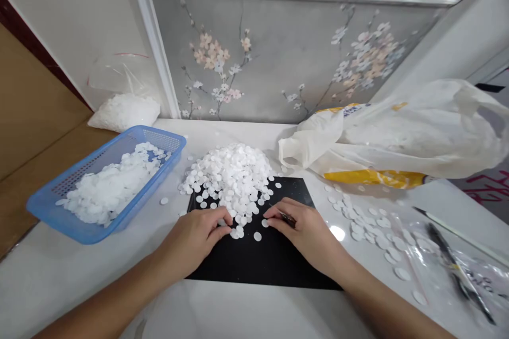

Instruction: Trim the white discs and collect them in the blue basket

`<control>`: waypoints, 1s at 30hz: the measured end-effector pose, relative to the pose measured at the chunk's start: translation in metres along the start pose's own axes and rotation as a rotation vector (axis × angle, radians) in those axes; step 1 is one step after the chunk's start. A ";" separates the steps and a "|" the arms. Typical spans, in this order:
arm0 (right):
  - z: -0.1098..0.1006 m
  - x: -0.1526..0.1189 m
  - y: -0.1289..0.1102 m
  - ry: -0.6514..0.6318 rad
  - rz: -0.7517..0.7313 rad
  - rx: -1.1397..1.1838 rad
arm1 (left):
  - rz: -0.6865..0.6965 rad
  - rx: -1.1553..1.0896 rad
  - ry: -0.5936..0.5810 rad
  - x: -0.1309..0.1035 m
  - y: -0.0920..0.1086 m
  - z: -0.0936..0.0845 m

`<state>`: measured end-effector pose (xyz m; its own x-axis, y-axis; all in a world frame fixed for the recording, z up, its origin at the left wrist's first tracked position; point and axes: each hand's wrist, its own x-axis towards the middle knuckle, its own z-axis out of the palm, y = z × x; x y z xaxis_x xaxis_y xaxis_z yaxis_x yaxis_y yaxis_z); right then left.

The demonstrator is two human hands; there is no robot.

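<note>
A heap of small white discs (236,169) spreads over the back of a black mat (262,265) on the white table. At the heap's front left edge is my left hand (199,235), thumb and forefinger curled close together beside some discs; what lies between the fingertips is too small to make out. My right hand (302,225) is over the mat's right part, its fingers closed on a thin dark tool (287,217), with the fingertips by a single disc (265,223). Another loose disc (257,236) lies between both hands.
A blue basket (173,143) with white discs stands at left, a clear bag of white pieces (125,111) behind it. At right are a large plastic bag (382,140), scattered discs (369,225), a black pen-like tool (457,270) and clear bags. A floral panel (270,58) rises behind.
</note>
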<state>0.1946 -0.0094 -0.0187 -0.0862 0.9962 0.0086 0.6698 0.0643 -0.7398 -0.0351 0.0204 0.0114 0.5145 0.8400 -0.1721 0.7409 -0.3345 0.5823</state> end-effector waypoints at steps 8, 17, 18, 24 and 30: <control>-0.003 -0.001 -0.012 -0.038 -0.008 -0.001 | 0.018 0.053 -0.006 0.001 -0.004 0.010; 0.001 -0.010 -0.011 -0.261 -0.051 0.090 | -0.037 -0.101 -0.045 0.000 0.003 0.004; 0.002 -0.010 -0.011 -0.247 -0.059 0.084 | -0.042 -0.098 -0.060 0.000 0.003 0.004; 0.014 0.001 -0.014 -0.063 -0.183 -0.036 | -0.036 0.011 0.009 -0.001 0.001 0.008; 0.024 0.008 -0.012 -0.085 -0.351 -0.367 | -0.002 0.027 0.068 -0.003 0.004 0.013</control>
<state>0.1676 -0.0037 -0.0259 -0.4014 0.9038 0.1484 0.8032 0.4252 -0.4172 -0.0284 0.0108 0.0041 0.4834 0.8673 -0.1187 0.7537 -0.3435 0.5603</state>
